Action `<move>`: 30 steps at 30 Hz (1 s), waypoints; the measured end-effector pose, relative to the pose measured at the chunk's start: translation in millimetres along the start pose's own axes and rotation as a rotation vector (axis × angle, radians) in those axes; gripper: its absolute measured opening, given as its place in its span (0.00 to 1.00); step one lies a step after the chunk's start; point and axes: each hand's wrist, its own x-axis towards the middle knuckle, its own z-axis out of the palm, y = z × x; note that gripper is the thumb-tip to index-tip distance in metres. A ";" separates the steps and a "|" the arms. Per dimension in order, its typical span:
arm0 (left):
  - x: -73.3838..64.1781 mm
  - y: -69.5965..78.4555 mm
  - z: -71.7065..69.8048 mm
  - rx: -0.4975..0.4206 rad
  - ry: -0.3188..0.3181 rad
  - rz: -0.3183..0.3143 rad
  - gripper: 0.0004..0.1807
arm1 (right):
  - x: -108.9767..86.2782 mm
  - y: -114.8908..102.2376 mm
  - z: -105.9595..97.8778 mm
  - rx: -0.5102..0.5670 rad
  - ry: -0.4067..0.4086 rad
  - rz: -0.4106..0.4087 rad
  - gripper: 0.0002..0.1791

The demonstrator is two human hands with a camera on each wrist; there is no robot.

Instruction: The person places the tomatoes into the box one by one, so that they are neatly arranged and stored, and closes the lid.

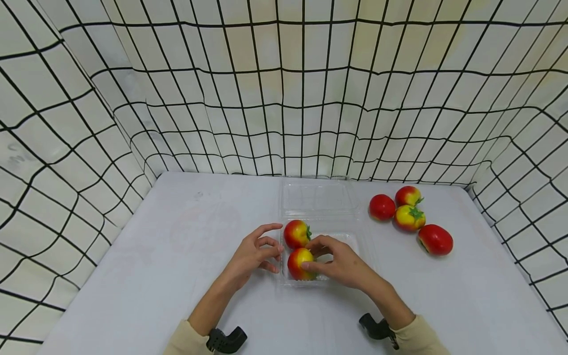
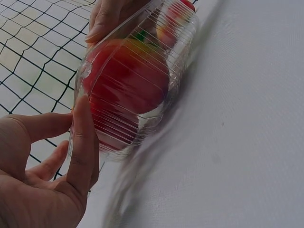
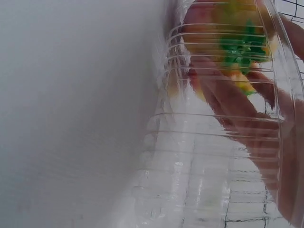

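My right hand holds a red-and-yellow tomato in the near left part of a clear plastic box, thumb on one side and fingers on the other. Just behind it in the box lies a second tomato with a green calyx. At the box's left side is my left hand, its fingers loosely bent and apart. In the left wrist view, those fingertips are at the box wall, with red fruit behind the ribbed plastic. Through that plastic, the right wrist view shows the right fingers against the tomato.
The box's hinged lid lies open toward the back. To the right on the white table sit a red tomato, two red-and-yellow tomatoes and another red one. Black netting lines the back and sides.
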 end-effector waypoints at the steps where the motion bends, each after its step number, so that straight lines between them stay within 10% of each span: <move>1: 0.0 -0.2 0.0 -0.002 -0.003 0.000 0.32 | -0.4 0.2 -0.5 -0.001 -0.002 -0.005 0.23; 30: 0.7 -1.7 -1.9 -0.045 -0.025 0.007 0.30 | -2.9 4.1 -25.6 -0.023 -0.008 -0.024 0.24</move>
